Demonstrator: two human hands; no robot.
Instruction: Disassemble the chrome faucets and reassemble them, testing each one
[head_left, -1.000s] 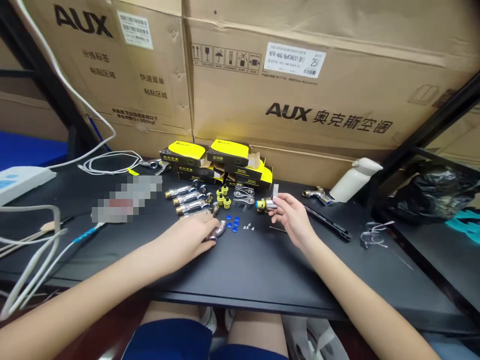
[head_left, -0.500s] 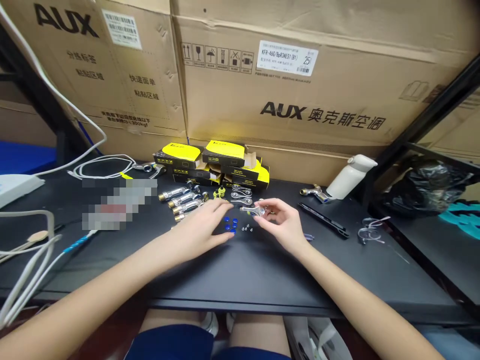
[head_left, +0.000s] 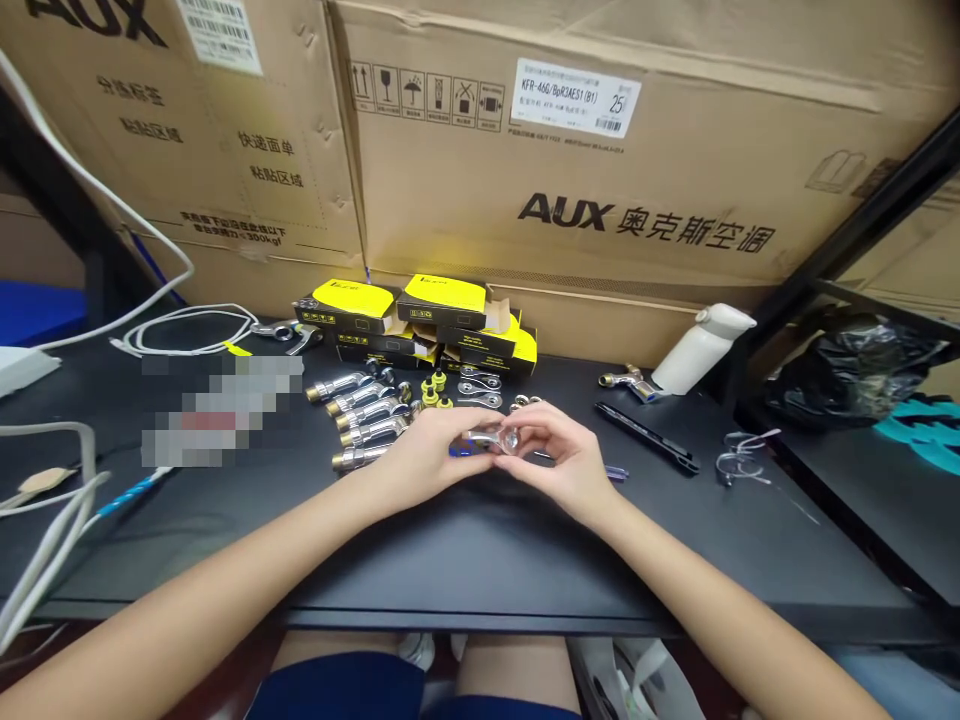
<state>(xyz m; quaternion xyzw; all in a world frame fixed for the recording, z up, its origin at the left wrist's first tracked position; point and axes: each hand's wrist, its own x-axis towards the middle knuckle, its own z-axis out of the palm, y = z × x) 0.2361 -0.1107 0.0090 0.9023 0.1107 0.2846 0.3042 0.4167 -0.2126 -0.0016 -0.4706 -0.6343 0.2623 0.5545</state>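
A shiny chrome faucet handle is held just above the black table, between both hands. My left hand is closed on its left end, thumb below and fingers above. My right hand pinches the right end, fingers curled around it. Blue caps lie beneath the handle, mostly hidden by my left hand. Behind the hands, more chrome handles lie beside yellow valve cartridges. Left of them is a row of chrome faucet bodies with brass threaded ends, partly covered by my left hand.
Black and yellow boxes are stacked against large cartons. On the right are a white bottle, a loose faucet, a black box cutter and glasses. White cables run along the left.
My left hand has moved right and closed on the faucet handle beside my right hand. The handle has come slightly down and left, hiding the small screws. The camera view has shifted slightly.
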